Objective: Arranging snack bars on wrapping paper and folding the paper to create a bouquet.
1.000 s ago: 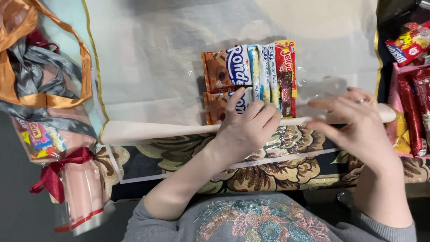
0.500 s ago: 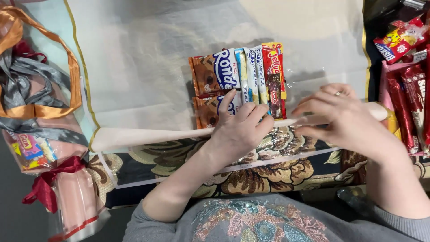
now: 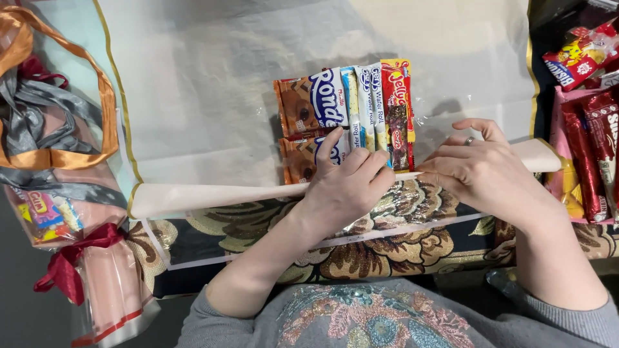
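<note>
Head view looks straight down on a stack of snack packets (image 3: 345, 116) lying side by side on a big translucent wrapping sheet (image 3: 258, 77) edged with a gold line. Brown biscuit packets sit on the stack's left, slim blue-and-white wafer rolls in the middle, and a red-and-yellow packet on the right. Just below the packets, the sheet's near edge is rolled into a long pale roll (image 3: 213, 195) running left to right across the counter (image 3: 387, 251), which wears a dark floral cloth.

Her left hand (image 3: 345, 187) lies flat, fingers spread over the lower packets and the roll, pressing rather than gripping. Her right hand (image 3: 480, 171), a ring on one finger, curls its fingertips narrowly over the roll just right of the red packet.

Far left, well apart, lie orange and grey ribbons (image 3: 45, 129) and a finished clear bundle tied with a red bow (image 3: 68, 267). At the right edge sits a pink tray (image 3: 560, 187) of red wrapped bars
</note>
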